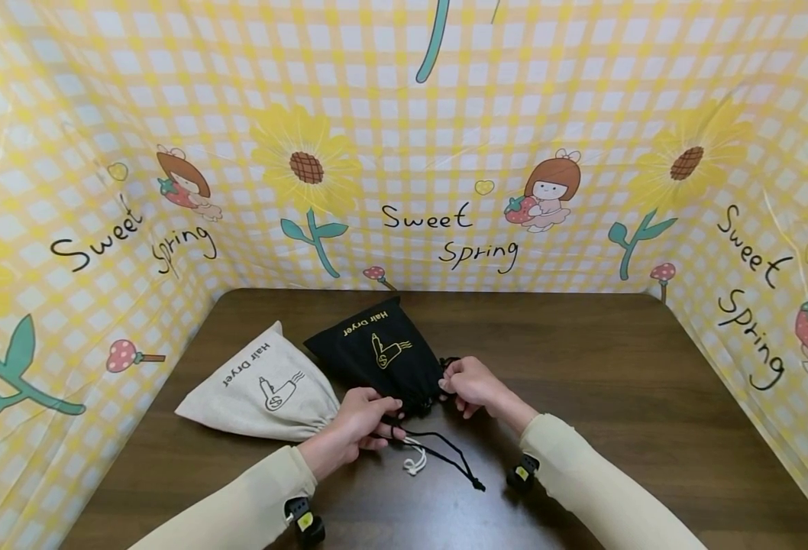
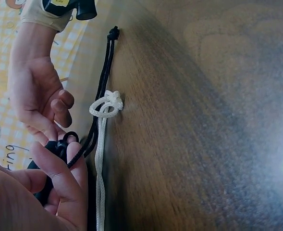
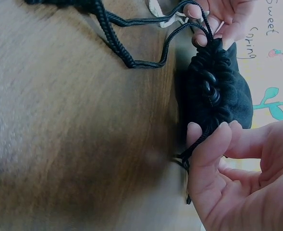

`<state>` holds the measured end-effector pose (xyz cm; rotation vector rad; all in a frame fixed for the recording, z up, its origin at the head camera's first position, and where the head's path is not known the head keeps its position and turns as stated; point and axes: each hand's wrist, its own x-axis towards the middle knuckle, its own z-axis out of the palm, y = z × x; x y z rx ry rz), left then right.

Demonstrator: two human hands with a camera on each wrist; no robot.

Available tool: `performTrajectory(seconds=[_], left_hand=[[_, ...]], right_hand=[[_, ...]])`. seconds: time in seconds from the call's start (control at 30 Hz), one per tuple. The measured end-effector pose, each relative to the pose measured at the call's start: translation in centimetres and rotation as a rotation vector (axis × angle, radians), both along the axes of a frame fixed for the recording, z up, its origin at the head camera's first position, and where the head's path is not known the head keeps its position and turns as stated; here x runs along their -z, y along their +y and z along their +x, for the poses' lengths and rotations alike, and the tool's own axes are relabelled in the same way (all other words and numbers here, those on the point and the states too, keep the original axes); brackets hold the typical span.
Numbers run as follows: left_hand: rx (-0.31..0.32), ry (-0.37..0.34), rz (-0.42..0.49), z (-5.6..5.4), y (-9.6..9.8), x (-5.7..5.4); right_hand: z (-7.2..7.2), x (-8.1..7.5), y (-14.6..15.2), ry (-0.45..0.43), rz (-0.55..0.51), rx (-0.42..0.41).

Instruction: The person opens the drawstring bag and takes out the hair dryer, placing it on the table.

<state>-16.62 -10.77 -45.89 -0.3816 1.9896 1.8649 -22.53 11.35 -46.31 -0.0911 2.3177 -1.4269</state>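
Note:
A black drawstring bag point(image 1: 356, 363) printed "Hair Dryer" lies on the table, its mouth drawn into tight folds. My left hand point(image 1: 359, 420) pinches the left end of that gathered mouth, where a black cord point(image 3: 167, 43) comes out between the fingers. At the opposite end, my right hand point(image 1: 476, 383) pinches the mouth between thumb and fingers, with another black cord point(image 3: 185, 166) beside the fingertips. A beige drawstring bag point(image 1: 239, 389), also printed "Hair Dryer", lies to the left, its neck partly behind my left hand. Its knotted white cord point(image 2: 107, 106) trails past that hand.
The dark wooden table point(image 1: 583, 351) extends to the right and behind the bags. A yellow checked cloth point(image 1: 431, 160) with flowers and "Sweet Spring" lettering rises at the back and both sides. Wrist cameras hang under both sleeves point(image 1: 583, 466).

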Motion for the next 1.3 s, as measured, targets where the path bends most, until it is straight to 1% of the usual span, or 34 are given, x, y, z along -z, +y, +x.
performTrajectory(seconds=[0.27, 0.7, 0.93, 1.3], left_hand=[[0.01, -0.006, 0.0, 0.21, -0.25, -0.23], [0.008, -0.008, -0.003, 0.26, -0.4, -0.13], [0.011, -0.01, 0.012, 0.19, -0.55, -0.01], [0.007, -0.017, 0.01, 0.31, -0.65, -0.2]], right_hand=[[0.13, -0.1, -0.07, 0.006, 0.007, -0.002], [0.09, 0.05, -0.05, 0.009, -0.007, 0.011], [0.02, 0.04, 0.23, 0.008, -0.003, 0.015], [-0.05, 0.02, 0.34, 0.009, 0.002, 0.013]])
